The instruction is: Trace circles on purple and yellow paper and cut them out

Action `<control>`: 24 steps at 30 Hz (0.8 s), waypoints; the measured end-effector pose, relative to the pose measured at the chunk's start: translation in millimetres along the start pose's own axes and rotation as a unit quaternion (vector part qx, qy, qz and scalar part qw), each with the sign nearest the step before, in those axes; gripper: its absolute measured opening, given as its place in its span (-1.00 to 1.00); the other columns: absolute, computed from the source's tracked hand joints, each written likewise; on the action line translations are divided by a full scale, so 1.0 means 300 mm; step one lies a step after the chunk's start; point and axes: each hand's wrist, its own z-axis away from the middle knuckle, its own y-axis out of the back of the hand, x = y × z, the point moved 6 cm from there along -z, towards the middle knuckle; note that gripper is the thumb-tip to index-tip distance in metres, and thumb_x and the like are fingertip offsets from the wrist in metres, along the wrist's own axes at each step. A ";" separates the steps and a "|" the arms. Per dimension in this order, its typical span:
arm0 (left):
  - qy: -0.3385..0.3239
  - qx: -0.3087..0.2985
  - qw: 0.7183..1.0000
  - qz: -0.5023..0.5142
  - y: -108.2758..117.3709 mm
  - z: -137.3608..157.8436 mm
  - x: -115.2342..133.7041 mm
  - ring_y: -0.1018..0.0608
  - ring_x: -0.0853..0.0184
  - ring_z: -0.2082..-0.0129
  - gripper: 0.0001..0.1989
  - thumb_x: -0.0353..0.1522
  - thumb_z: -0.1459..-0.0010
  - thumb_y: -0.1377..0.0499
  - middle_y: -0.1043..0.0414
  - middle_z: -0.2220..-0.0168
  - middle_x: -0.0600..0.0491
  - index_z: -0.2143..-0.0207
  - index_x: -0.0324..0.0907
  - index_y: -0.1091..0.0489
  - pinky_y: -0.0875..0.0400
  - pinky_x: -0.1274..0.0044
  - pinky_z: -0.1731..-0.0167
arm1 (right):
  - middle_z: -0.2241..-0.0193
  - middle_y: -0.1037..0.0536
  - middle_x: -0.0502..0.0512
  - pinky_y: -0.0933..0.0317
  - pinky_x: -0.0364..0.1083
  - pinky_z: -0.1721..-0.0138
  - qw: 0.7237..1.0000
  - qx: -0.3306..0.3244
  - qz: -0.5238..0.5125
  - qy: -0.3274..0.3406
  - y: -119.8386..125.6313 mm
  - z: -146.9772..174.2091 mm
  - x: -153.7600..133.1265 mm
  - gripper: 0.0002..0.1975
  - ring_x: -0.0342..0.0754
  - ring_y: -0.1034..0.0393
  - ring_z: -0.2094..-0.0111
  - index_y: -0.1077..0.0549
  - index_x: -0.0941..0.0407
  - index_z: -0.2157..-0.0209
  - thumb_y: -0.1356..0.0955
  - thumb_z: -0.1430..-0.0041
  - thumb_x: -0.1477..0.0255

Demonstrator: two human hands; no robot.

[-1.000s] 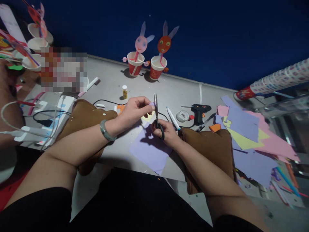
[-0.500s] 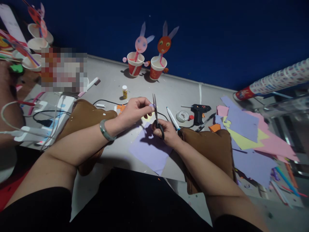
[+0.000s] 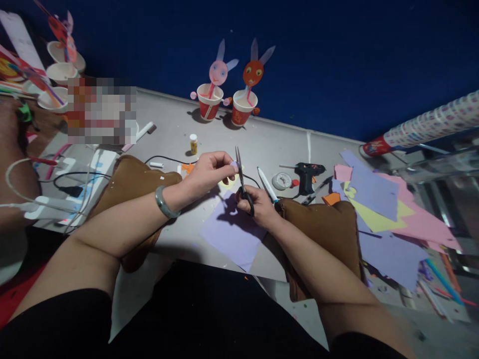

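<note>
Between the thumb and fingers of my left hand (image 3: 211, 172) is pinched a small piece of purple paper (image 3: 234, 164). My right hand (image 3: 259, 203) is closed around the black handles of a pair of scissors (image 3: 239, 167), blades pointing up and slightly parted beside the purple piece. Whether the blades touch the paper I cannot tell. Beneath both hands a larger purple paper sheet (image 3: 232, 239) lies on the table, with their shadow across it. Some yellow paper (image 3: 227, 180) shows partly behind my left fingertips.
Brown cushions (image 3: 138, 184) flank the work spot. A glue gun (image 3: 306, 175), a tape roll (image 3: 281, 181) and a marker (image 3: 266, 183) lie to the right, near stacked coloured paper (image 3: 374, 189). Two rabbit-faced paper cups (image 3: 210, 105) stand behind. At left are a power strip (image 3: 88, 184) and another person's arm (image 3: 18, 169).
The view has shifted very slightly. My hands, the scissors and the small purple piece keep nearly the same place, with the piece turned a little at most.
</note>
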 end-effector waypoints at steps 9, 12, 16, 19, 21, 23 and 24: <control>0.000 0.008 1.000 0.004 0.001 0.002 0.006 -0.43 0.49 0.54 -0.85 -0.39 -0.06 -0.28 -0.42 0.55 0.12 0.52 -0.19 -0.37 -0.38 0.60 0.48 | 0.64 -0.32 -0.09 -0.12 -0.11 0.47 1.000 -0.001 -0.009 0.004 0.003 -0.002 -0.002 -0.40 -0.20 -0.13 0.57 -0.33 0.10 0.57 -0.56 0.15 -0.11; -0.001 0.009 1.000 0.006 0.001 0.004 0.009 -0.43 0.49 0.54 -0.83 -0.39 -0.07 -0.29 -0.42 0.56 0.11 0.52 -0.19 -0.37 -0.38 0.60 0.47 | 0.64 -0.32 -0.09 -0.11 -0.11 0.47 1.000 0.000 -0.013 0.004 0.002 -0.002 -0.002 -0.39 -0.20 -0.14 0.57 -0.32 0.11 0.57 -0.56 0.15 -0.11; -0.001 0.012 1.000 0.012 0.004 0.003 0.007 -0.44 0.49 0.54 -0.83 -0.40 -0.07 -0.29 -0.43 0.56 0.11 0.52 -0.19 -0.37 -0.38 0.60 0.47 | 0.64 -0.31 -0.10 -0.11 -0.11 0.47 1.000 0.001 -0.013 0.003 0.002 -0.001 -0.003 -0.39 -0.20 -0.15 0.57 -0.32 0.11 0.57 -0.56 0.15 -0.12; -0.005 0.015 1.000 0.021 0.006 0.002 0.006 -0.44 0.49 0.55 -0.83 -0.40 -0.06 -0.30 -0.43 0.56 0.11 0.52 -0.19 -0.37 -0.37 0.60 0.48 | 0.64 -0.32 -0.10 -0.11 -0.12 0.48 1.000 -0.002 -0.018 -0.001 0.001 0.000 -0.005 -0.41 -0.20 -0.14 0.57 -0.34 0.11 0.57 -0.57 0.15 -0.09; -0.010 0.016 1.000 0.025 0.007 0.002 0.008 -0.44 0.50 0.55 -0.83 -0.39 -0.06 -0.30 -0.44 0.57 0.11 0.52 -0.20 -0.37 -0.37 0.61 0.48 | 0.65 -0.32 -0.10 -0.10 -0.12 0.48 1.000 0.002 -0.020 -0.002 0.003 -0.001 -0.005 -0.42 -0.21 -0.13 0.58 -0.35 0.11 0.57 -0.57 0.15 -0.07; -0.015 0.015 0.999 0.028 0.007 0.002 0.011 -0.44 0.50 0.55 -0.82 -0.38 -0.06 -0.31 -0.45 0.57 0.11 0.52 -0.20 -0.38 -0.37 0.61 0.48 | 0.65 -0.32 -0.10 -0.10 -0.12 0.48 1.000 0.005 -0.018 -0.001 0.005 -0.002 -0.005 -0.42 -0.21 -0.13 0.58 -0.35 0.12 0.58 -0.57 0.15 -0.07; -0.017 0.015 0.999 0.028 0.007 0.002 0.013 -0.45 0.50 0.55 -0.82 -0.37 -0.07 -0.31 -0.45 0.57 0.11 0.52 -0.20 -0.38 -0.37 0.61 0.48 | 0.66 -0.32 -0.10 -0.10 -0.12 0.48 1.000 0.005 -0.017 -0.001 0.005 -0.003 -0.004 -0.42 -0.21 -0.13 0.58 -0.35 0.12 0.58 -0.57 0.15 -0.07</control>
